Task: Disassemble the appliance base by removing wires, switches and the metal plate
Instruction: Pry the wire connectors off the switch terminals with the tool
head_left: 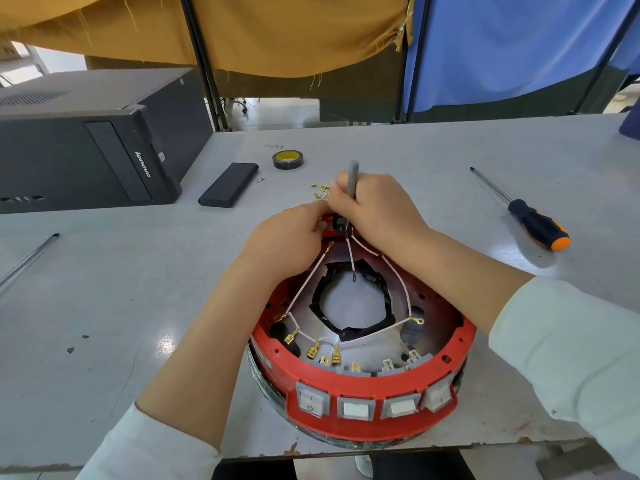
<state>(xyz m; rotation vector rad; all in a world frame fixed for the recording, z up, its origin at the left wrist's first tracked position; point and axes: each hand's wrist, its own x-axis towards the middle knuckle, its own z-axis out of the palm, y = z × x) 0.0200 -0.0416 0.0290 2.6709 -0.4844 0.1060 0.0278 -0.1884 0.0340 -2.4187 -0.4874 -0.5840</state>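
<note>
- round red plastic base [374, 386] sits at the table's [104, 306] near edge, white wires [304, 282] looped inside
- right hand [377, 209] wraps a grey metal tool [353, 178] at the far rim
- left hand [287, 237] pinches the rim there

Appliance base [360, 407] nearest on the table [104, 306]; screwdriver [526, 216] right, computer tower [86, 150] left, tape roll [287, 159] behind
</note>
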